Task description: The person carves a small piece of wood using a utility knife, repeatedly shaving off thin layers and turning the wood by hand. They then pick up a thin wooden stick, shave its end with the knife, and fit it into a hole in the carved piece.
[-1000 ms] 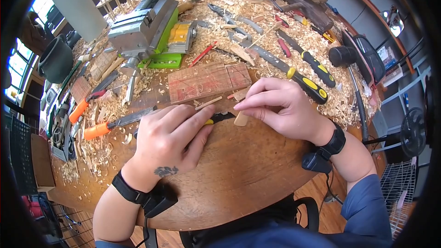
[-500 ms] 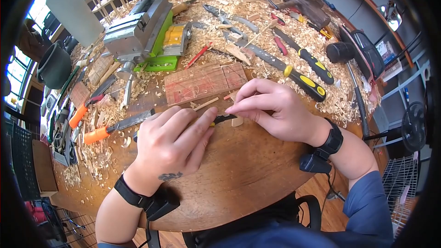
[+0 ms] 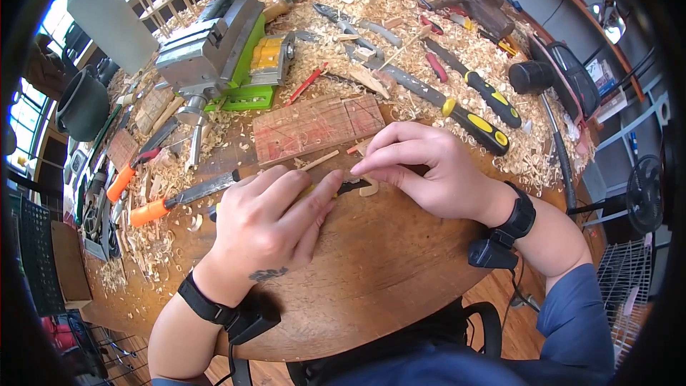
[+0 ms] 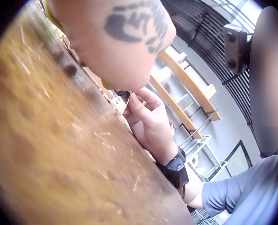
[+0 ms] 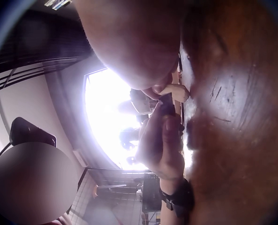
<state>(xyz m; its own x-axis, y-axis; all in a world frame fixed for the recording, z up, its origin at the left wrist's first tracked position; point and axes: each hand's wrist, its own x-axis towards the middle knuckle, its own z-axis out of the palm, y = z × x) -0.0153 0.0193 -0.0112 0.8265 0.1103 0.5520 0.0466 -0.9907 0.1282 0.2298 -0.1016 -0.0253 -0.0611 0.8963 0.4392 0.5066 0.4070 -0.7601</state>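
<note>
Curled fingers of my left hand (image 3: 261,218) grip a yellow-handled craft knife, most of its handle hidden in the hand. Its dark blade (image 3: 350,186) points right, toward the other hand. My right hand (image 3: 429,171) pinches a small pale piece of wood (image 3: 369,189) between thumb and fingertips. In the right wrist view the wood (image 5: 177,92) sits right at the dark blade (image 5: 167,105). From the left wrist, the right hand (image 4: 150,123) shows low over the tabletop, fingertips by the blade.
A red-marked board (image 3: 318,129) lies just beyond the hands. Farther back stands a metal vise (image 3: 207,50) on a green base. Wood shavings (image 3: 407,100) surround yellow-and-black-handled files (image 3: 479,129), a black mallet (image 3: 531,78) and orange-handled chisels (image 3: 150,212).
My right hand has shifted slightly left, closer to the left hand. Less of the wood piece shows now, and more of the yellow handle shows between the left fingers.
</note>
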